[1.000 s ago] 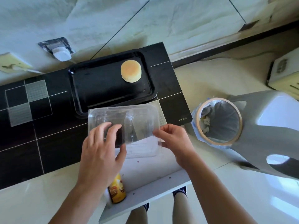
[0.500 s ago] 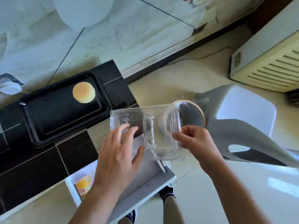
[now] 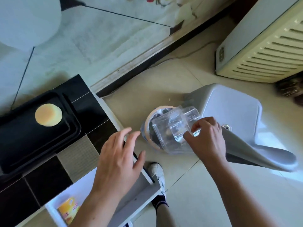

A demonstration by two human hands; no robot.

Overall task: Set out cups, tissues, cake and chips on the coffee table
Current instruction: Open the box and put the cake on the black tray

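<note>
Right hand [image 3: 207, 139] grips the near edge of a clear plastic clamshell container [image 3: 176, 128], thumb and fingers pinched on its rim; I see the container tilted, its far end over the mouth of a small round wastebasket [image 3: 148, 136] lined with a bag. Left hand [image 3: 118, 158] is released, fingers spread and holding nothing, hovering over the corner of the coffee table [image 3: 91, 108] and an open white drawer [image 3: 131, 205] below it. I note a yellow snack packet [image 3: 69, 210] lying in the drawer, partly hidden by my left forearm. Cake [image 3: 48, 114], round and pale golden, sits alone on a black rectangular tray [image 3: 41, 141] on the black tiled tabletop, well apart from both hands. Wastebasket stands on the pale floor tiles between the table corner and a grey plastic stool [image 3: 232, 115], touching or just beside the stool; I cannot tell which. A white louvred appliance [image 3: 265, 46] stands against the wall at upper right. One white shoe [image 3: 157, 172] shows on the floor beneath the hands.
</note>
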